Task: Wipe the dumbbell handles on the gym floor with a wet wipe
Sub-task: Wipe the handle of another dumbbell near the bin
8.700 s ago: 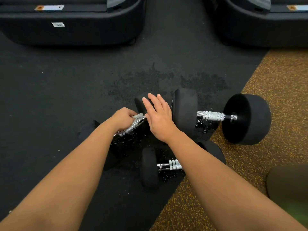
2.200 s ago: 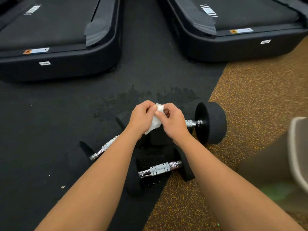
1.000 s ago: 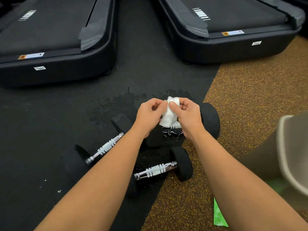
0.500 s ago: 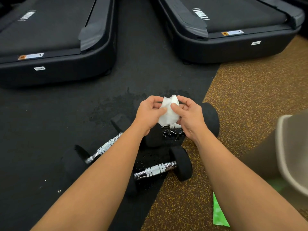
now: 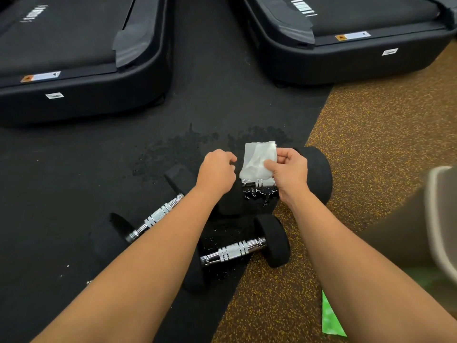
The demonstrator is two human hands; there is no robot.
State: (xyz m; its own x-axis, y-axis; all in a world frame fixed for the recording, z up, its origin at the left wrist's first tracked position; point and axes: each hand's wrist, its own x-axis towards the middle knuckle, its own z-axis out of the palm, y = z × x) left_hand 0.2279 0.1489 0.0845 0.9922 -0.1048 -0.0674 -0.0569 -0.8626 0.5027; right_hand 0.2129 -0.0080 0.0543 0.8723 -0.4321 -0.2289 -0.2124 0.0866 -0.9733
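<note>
far dumbbell handle: mostly hidden behind wet wipe and right hand
treadmill labels: too small to read
grey shape, right edge: blurred, cropped
green item, lower right: blurred, unidentifiable

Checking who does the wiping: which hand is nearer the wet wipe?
Right. The right hand pinches the wet wipe by its right edge; the left hand is curled just left of it, apparently not touching.

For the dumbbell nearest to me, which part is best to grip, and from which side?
I would take the nearest dumbbell by its chrome handle, from above: it lies flat, and the thin bar is exposed between two wide black heads.
</note>
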